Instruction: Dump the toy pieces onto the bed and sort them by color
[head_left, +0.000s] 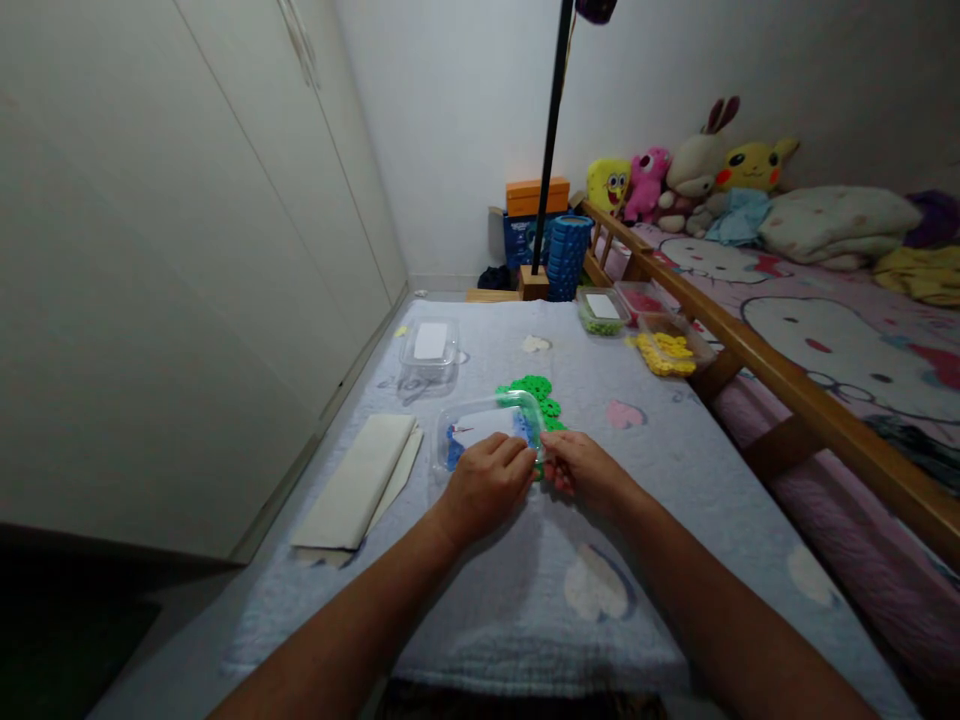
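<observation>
Three clear plastic boxes are already filled at two o'clock, loose green flower-shaped plastic pieces are left unboxed at one, and a clear blue-filled plastic box at centre is clasped by the left hand's curled fingers, its rim pinched by the right hand.

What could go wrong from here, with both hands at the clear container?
The left hand lies over the front of the clear container, so uneven pressure might tip it and jostle the blue pieces inside.
Loose green pieces lie behind and beside the container's right end, near the right hand; a slip there could scatter them.
</observation>
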